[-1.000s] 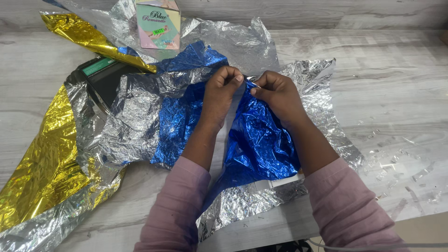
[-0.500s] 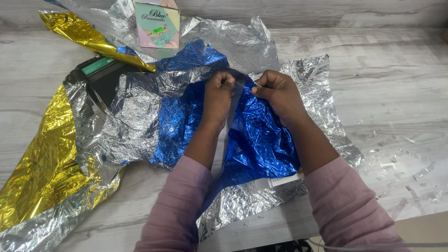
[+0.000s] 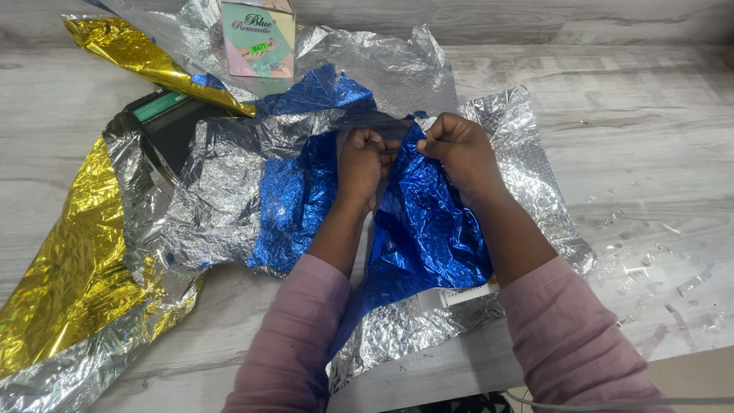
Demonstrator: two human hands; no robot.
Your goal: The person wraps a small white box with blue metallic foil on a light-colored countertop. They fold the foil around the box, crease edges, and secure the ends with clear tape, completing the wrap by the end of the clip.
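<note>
So we've got one crinkly blue foil sheet (image 3: 428,229) in the middle of the grey wood-look table (image 3: 650,153), silver on its back side, and both our hands are on it. Left hand (image 3: 361,164) is closed in a fist pinching the foil's far edge, right hand (image 3: 459,149) is curled shut on the same edge just beside it, the two nearly touching. The blue part runs from the hands down toward us between the pink sleeves (image 3: 566,336).

Counting the wrap stuff: one blue sheet, one gold foil sheet (image 3: 69,275) sprawled on the left with a strip reaching to the far left, and at least one loose silver foil sheet (image 3: 367,57) at the far side. Honestly can't tell how many silver pieces there are since they overlap and some is just the back of the coloured ones.

One small pastel box (image 3: 258,38) sits at the far edge, its top cut off by the frame. One dark flat thing with a green label (image 3: 164,118) is mostly buried under foil on the left, can't make out what it is. Something white (image 3: 466,294) peeks out under the blue sheet near us
</note>
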